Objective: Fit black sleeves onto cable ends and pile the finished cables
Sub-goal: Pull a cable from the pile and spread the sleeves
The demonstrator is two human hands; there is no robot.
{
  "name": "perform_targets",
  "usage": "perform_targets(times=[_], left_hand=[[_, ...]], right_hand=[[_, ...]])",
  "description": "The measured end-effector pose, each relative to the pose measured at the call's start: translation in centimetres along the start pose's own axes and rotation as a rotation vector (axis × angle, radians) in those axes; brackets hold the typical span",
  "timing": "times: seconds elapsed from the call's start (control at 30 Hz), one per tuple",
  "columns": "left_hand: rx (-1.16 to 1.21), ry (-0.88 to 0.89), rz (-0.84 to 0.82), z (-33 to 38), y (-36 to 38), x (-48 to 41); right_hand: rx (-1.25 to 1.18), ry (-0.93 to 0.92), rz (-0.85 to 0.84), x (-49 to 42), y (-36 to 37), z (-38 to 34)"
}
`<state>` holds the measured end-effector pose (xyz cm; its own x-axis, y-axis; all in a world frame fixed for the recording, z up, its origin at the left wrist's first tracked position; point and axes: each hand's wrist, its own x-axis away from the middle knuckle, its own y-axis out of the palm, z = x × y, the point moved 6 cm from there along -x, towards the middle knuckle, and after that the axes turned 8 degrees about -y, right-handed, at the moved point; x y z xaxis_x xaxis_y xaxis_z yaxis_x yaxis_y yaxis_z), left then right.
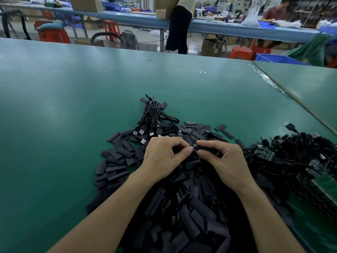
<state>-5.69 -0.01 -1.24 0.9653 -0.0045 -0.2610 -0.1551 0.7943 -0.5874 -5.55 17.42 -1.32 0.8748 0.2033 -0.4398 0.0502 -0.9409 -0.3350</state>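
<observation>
Tabletop [54,106]: green mat, head camera looking down on it. Leftmost on it is a spread of loose black sleeves [116,156], flat cut pieces that run from mid-table down under both forearms.

Just beyond the left hand lies a bundle of USB cables [153,115]. The plugs fan toward the hands, and a few sleeved ends poke out at the far side.

Left hand [162,159]: fingers curled, thumb and forefinger pinching the cable end [194,146], whose small tip shows between the two hands.

Right hand [224,161]: thumb above and forefinger below, pinching a black sleeve [205,147] that sits on the cable just beside that tip. The other fingers are curled under. I cannot tell how far on the sleeve is.

Both hands hover over the sleeve heap, fingertips nearly touching.

The cable runs right from the right hand into a tangle of cables [300,148] carrying small circuit boards [264,154], near the table's right edge.

Background: standing person [179,24] at a blue bench, red stools [240,52].
</observation>
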Motion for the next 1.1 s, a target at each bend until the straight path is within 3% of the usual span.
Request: perform_targets(times=[0.67, 1.1], left_hand=[[0.002, -0.003, -0.056, -0.26, 0.30, -0.24], [-0.003, -0.028, -0.079, -0.43, 0.44, -0.26]], right_hand=[[0.013, 0.035, 0.065, 0.28, -0.51, 0.30], [0.058, -0.049, 0.114, 0.28, -0.74, -0.11]])
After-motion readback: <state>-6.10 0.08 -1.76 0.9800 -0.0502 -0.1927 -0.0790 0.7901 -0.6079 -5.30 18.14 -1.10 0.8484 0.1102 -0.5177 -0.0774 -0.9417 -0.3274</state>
